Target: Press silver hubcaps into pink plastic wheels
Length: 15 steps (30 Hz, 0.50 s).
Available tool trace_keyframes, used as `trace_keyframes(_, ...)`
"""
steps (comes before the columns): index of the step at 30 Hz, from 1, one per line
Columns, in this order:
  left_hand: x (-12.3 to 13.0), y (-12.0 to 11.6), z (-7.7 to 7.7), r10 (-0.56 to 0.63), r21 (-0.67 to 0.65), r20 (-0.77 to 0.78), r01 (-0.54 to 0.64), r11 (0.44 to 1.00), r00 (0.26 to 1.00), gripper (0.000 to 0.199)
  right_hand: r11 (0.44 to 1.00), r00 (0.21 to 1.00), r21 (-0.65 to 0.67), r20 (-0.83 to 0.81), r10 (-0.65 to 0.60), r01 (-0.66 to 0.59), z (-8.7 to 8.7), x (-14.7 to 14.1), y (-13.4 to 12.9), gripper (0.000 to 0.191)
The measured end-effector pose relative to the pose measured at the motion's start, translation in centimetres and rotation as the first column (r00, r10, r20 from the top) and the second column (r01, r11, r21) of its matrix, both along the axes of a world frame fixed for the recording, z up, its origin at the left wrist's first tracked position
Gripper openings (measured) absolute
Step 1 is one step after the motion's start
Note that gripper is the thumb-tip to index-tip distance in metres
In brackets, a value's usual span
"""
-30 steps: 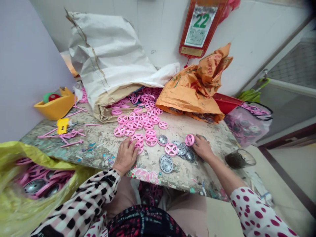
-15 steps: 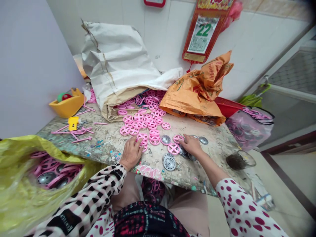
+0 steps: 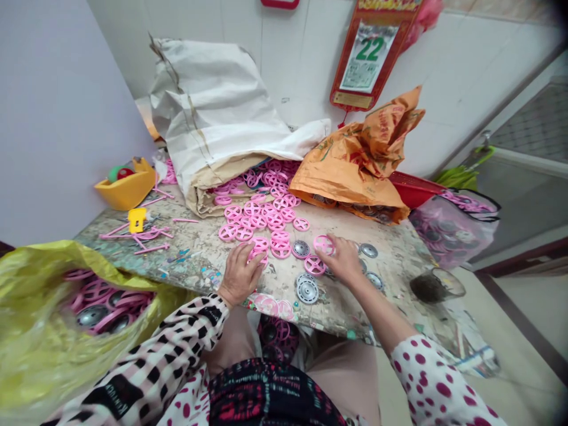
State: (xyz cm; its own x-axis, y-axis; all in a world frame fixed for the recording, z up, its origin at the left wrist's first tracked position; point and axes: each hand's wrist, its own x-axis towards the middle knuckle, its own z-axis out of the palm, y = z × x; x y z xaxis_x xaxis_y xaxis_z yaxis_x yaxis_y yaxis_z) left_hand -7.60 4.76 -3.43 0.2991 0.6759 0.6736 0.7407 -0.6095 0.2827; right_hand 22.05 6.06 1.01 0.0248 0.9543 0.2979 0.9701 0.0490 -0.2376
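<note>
"What has the right hand point(image 3: 344, 260) got?"

"Its fingers point(image 3: 333, 245) pinch a pink wheel point(image 3: 323, 244) over the middle of the table point(image 3: 355, 307)."

"And the left hand point(image 3: 241, 275)?"

"Loosely open, gripping nothing, its fingertips point(image 3: 254, 258) resting on pink wheels point(image 3: 261, 244)."

1. Plastic wheels point(image 3: 261, 219) lie heaped on the worktop point(image 3: 195, 236), reaching under a woven sack point(image 3: 213, 112) behind them.
2. A second sack point(image 3: 350, 171) sits right of the first.
3. Metal discs point(image 3: 307, 289) lie right of the heap.
4. A plastic bag point(image 3: 39, 313) holding more wheels stands left of the worktop's front edge.
</note>
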Motion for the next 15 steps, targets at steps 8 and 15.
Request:
trace_keyframes(8, 5.6, -5.0, 3.0, 0.388, -0.693, 0.712, 0.672, 0.259, 0.585, 0.042, 0.914, 0.907, 0.114, -0.126, 0.401, -0.388, -0.9, -6.9, -9.9, 0.051)
trace_keyframes(15, 4.6, -5.4, 3.1, 0.678, -0.636, 0.627, 0.754, 0.161, 0.384, 0.025, 0.963, 0.961, 0.046, -0.072, 0.267, -0.264, -3.8, -5.1, -10.5, 0.04)
